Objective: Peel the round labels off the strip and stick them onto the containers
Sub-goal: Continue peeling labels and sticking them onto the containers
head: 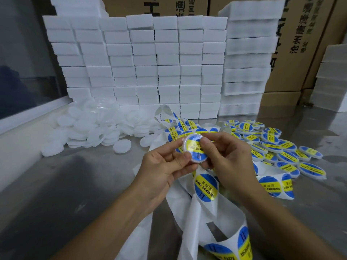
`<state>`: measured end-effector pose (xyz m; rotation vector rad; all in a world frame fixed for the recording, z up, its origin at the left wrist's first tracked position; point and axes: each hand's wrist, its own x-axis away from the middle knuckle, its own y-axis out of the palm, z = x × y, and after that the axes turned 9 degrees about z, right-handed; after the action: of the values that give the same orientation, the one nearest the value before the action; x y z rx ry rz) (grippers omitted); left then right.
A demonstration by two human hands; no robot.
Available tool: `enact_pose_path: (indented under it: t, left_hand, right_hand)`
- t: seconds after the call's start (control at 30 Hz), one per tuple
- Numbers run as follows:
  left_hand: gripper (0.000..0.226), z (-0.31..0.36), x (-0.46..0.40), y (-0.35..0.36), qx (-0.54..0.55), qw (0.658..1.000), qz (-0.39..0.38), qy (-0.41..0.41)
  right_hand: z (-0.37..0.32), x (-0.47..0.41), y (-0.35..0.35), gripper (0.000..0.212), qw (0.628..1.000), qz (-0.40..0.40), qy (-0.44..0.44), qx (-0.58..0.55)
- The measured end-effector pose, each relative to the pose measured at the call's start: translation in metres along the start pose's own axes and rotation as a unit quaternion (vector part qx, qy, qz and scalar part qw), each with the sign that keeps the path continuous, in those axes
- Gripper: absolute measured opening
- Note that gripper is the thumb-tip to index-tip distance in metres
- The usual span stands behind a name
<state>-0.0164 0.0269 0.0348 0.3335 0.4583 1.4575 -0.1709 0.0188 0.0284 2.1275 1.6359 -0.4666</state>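
While pressing: rub from the centre outward, to my eye.
Left hand point(161, 166): fingers grip container point(191, 149), held above the table point(75, 184).
Right hand point(225, 156): thumb presses round label point(195, 145) onto it.
Strip point(206, 184): draped below.

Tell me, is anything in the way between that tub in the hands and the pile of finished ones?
Nothing visible. Both the left hand and the right hand hold the tub in the air, above the label strip. The labelled pile lies to the right, with only open air between.
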Motion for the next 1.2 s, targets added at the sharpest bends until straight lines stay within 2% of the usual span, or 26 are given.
enact_pose_path:
  t: [0.03, 0.1, 0.2, 0.33, 0.43, 0.6, 0.7, 0.77, 0.87, 1.0, 1.1, 1.2]
  left_hand:
    - [0.032, 0.0, 0.0, 0.0, 0.003, 1.0, 0.002, 0.0]
    - [0.037, 0.001, -0.001, -0.001, 0.005, 1.0, 0.007, 0.005]
    - [0.036, 0.001, -0.001, -0.002, -0.01, 1.0, -0.002, 0.024]
    - [0.034, 0.001, -0.001, -0.004, -0.091, 0.994, -0.038, 0.056]
    - [0.035, 0.004, -0.003, -0.008, -0.119, 0.99, -0.028, 0.069]
    - [0.031, 0.006, -0.008, -0.012, -0.096, 0.993, 0.005, 0.066]
    - [0.033, 0.006, -0.01, -0.014, -0.099, 0.992, 0.036, 0.064]
    - [0.029, 0.006, -0.01, -0.014, -0.106, 0.991, 0.045, 0.067]
    - [0.014, 0.003, -0.009, -0.012, -0.129, 0.987, 0.039, 0.085]
    - [0.015, -0.001, -0.006, -0.007, -0.142, 0.987, 0.019, 0.077]
    - [0.017, 0.001, -0.009, -0.008, -0.113, 0.991, 0.042, 0.062]
    - [0.02, 0.004, -0.011, -0.01, -0.096, 0.992, 0.064, 0.052]
  right_hand:
    - [0.001, 0.0, 0.0, 0.01, 1.0, -0.004, -0.005, 0.008]
    - [0.001, 0.002, 0.003, 0.025, 1.0, -0.017, -0.004, 0.012]
    - [-0.001, 0.004, 0.004, 0.04, 0.999, -0.03, 0.033, -0.002]
    - [0.0, 0.004, 0.002, 0.053, 0.998, 0.01, 0.047, 0.034]
    - [0.001, 0.003, 0.004, 0.045, 0.999, 0.001, 0.037, 0.024]
    - [0.005, 0.002, 0.003, 0.018, 0.998, -0.046, 0.044, -0.023]
    - [0.005, 0.004, 0.003, 0.039, 0.994, -0.104, 0.028, 0.011]
    - [0.003, 0.004, 0.003, 0.034, 0.994, -0.109, 0.031, 0.007]
    - [0.001, 0.003, 0.003, 0.02, 0.997, -0.073, 0.031, -0.001]
    - [0.004, 0.001, 0.002, 0.024, 1.0, -0.021, 0.021, 0.009]
    - [0.005, 0.002, 0.003, 0.007, 0.999, -0.044, 0.008, 0.021]
    - [0.006, 0.004, 0.004, 0.023, 0.997, -0.066, -0.02, 0.043]
